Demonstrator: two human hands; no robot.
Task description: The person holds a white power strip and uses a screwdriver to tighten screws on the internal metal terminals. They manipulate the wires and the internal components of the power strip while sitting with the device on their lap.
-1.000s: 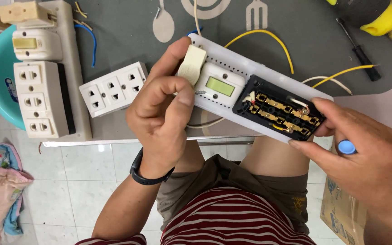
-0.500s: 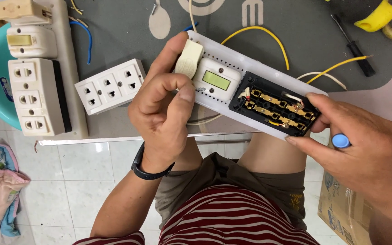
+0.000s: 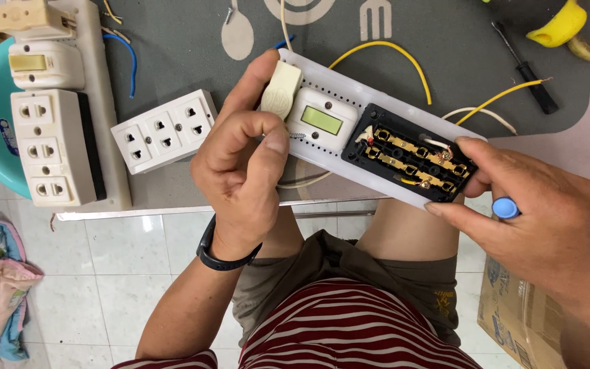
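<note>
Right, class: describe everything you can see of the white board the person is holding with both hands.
The white board is a long, flat, plastic-looking panel with rows of small holes, held tilted over the table edge. It carries a cream plug-like piece, a white switch unit with a green window and an open black socket block showing brass strips and wire ends. The left hand grips one end; the right hand, with a blue-capped tool, touches the other.
</note>
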